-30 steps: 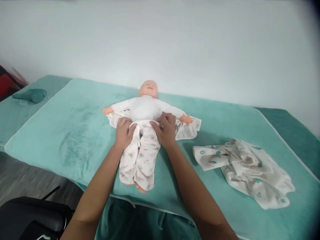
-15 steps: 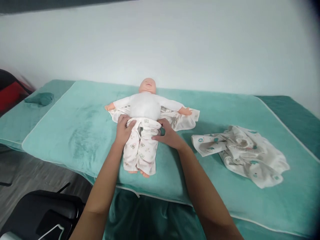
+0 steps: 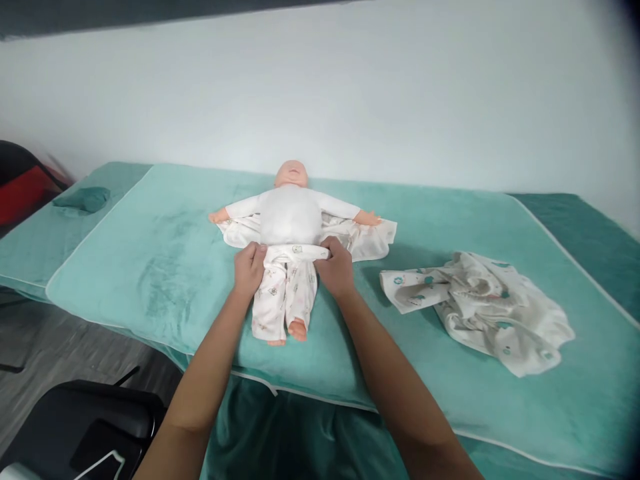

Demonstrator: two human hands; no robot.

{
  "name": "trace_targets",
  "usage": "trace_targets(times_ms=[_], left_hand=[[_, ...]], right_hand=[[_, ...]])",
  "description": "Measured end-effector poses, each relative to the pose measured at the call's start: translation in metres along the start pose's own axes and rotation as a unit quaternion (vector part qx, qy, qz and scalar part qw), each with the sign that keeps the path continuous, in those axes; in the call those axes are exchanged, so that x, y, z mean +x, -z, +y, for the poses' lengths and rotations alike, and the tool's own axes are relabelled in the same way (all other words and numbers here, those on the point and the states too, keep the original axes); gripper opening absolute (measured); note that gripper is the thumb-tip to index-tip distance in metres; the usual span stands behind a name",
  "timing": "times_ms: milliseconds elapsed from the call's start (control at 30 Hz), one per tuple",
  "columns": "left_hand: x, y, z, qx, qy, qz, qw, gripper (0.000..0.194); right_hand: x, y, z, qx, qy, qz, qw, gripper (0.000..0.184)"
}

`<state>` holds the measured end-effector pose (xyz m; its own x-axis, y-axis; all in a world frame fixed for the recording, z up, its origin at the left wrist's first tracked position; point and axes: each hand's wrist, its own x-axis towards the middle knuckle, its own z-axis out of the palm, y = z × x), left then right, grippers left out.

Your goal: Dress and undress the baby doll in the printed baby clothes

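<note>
A baby doll (image 3: 291,213) lies on its back with its arms spread, its head toward the wall. Printed white trousers (image 3: 270,307) cover its legs, and the feet poke out at the cuffs. My left hand (image 3: 249,268) is closed on the waistband at the doll's hip. On the other side my right hand (image 3: 336,267) grips the waistband too, and the band is stretched straight between both hands. An open printed garment (image 3: 370,241) lies spread beneath the doll's arms and sides.
A crumpled white garment with green prints (image 3: 500,310) lies to the right on the green bed cover (image 3: 150,267). A black chair (image 3: 85,427) stands at the lower left. Behind the bed rises a white wall (image 3: 320,87). A red item (image 3: 25,193) is at the far left.
Both hands have closed on the waistband and pulled it taut. The trouser leg on the right has ridden up, showing more of that foot.
</note>
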<state>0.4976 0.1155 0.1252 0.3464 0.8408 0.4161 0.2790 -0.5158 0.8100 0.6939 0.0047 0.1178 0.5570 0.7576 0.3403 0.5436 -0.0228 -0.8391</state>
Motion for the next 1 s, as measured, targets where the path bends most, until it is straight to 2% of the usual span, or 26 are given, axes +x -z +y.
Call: trace_targets(times_ms=[67, 133, 233, 300, 367, 467, 533, 633, 700, 800, 833, 867, 933, 1000], left_hand=[[0.0, 0.003, 0.0, -0.028, 0.018, -0.034, 0.999, 0.032], [0.0, 0.011, -0.002, -0.05, 0.021, -0.081, 0.995, 0.028], [-0.006, 0.026, -0.007, -0.059, 0.015, -0.187, 0.981, 0.055], [-0.012, 0.032, -0.01, -0.052, 0.018, -0.221, 0.974, 0.074], [-0.019, 0.032, -0.011, -0.038, 0.013, -0.204, 0.978, 0.072], [-0.028, 0.026, -0.012, -0.008, -0.049, -0.135, 0.99, 0.042], [-0.034, 0.023, -0.013, 0.023, -0.117, -0.084, 0.989, 0.026], [-0.042, 0.02, -0.017, 0.072, -0.19, -0.053, 0.978, 0.027], [-0.045, 0.019, -0.018, 0.084, -0.204, -0.055, 0.974, 0.026], [-0.044, 0.021, -0.017, 0.032, -0.168, -0.049, 0.984, 0.012], [-0.043, 0.023, -0.016, 0.007, -0.144, -0.053, 0.988, 0.015], [-0.041, 0.025, -0.015, -0.015, -0.117, -0.064, 0.991, 0.027], [-0.037, 0.031, -0.015, -0.039, -0.07, -0.11, 0.991, 0.053], [-0.034, 0.036, -0.015, -0.046, -0.051, -0.166, 0.984, 0.065]], right_hand=[[0.002, 0.005, 0.002, 0.034, -0.014, -0.022, 0.999, 0.018], [0.002, 0.011, 0.002, 0.054, -0.005, -0.071, 0.996, 0.022], [-0.003, 0.023, 0.001, 0.059, 0.025, -0.157, 0.985, 0.044], [-0.008, 0.028, -0.001, 0.032, 0.037, -0.192, 0.98, 0.057], [-0.011, 0.028, -0.003, -0.013, 0.038, -0.203, 0.978, 0.056], [-0.018, 0.02, -0.008, -0.072, 0.031, -0.191, 0.978, 0.042], [-0.025, 0.012, -0.01, -0.091, 0.042, -0.152, 0.983, 0.033], [-0.036, 0.003, -0.01, -0.067, 0.056, -0.044, 0.995, 0.021], [-0.039, 0.001, -0.009, -0.036, 0.042, 0.005, 0.998, 0.016], [-0.037, 0.004, -0.008, 0.006, 0.02, -0.016, 1.0, 0.015], [-0.036, 0.006, -0.008, 0.017, 0.016, -0.036, 0.999, 0.017], [-0.036, 0.008, -0.008, 0.023, 0.014, -0.057, 0.998, 0.023], [-0.038, 0.013, -0.009, 0.023, 0.009, -0.095, 0.995, 0.041], [-0.041, 0.017, -0.009, 0.008, 0.002, -0.125, 0.992, 0.059]])
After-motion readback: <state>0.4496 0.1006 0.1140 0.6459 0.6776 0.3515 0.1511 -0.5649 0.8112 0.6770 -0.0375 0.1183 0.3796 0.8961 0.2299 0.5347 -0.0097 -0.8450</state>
